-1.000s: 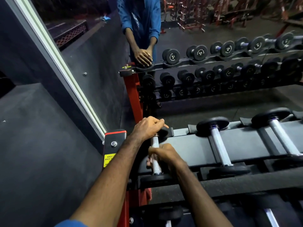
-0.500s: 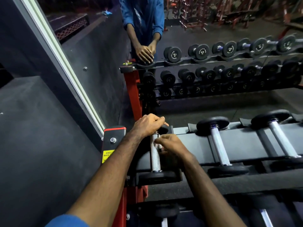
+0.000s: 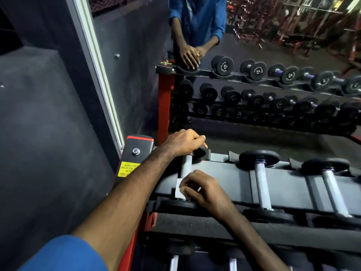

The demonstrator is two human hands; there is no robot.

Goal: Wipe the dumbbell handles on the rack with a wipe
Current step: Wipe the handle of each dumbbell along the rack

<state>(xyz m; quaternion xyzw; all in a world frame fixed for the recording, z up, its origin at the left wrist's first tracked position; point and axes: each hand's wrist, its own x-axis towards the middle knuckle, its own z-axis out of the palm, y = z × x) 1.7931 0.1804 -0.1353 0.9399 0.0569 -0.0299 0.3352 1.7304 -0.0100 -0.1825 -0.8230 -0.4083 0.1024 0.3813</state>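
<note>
The leftmost dumbbell lies on the top shelf of the rack (image 3: 289, 184), its knurled steel handle (image 3: 186, 166) pointing away from me. My left hand (image 3: 182, 141) grips the dumbbell's far black head. My right hand (image 3: 203, 190) holds a white wipe (image 3: 179, 189) wrapped round the near end of that handle, close to the near head. Two more dumbbells lie to the right, with bare handles, one (image 3: 261, 186) beside it and another (image 3: 333, 192) further along.
A mirror ahead reflects the rack, rows of black dumbbells (image 3: 256, 70) and me in a blue shirt. The rack's red post with a yellow sticker (image 3: 128, 169) stands at the left beside a dark wall (image 3: 48, 133). Lower shelves hold more dumbbells.
My right hand has slid with the wipe from the far part of the handle down to its near end. My left hand has stayed on the far head.
</note>
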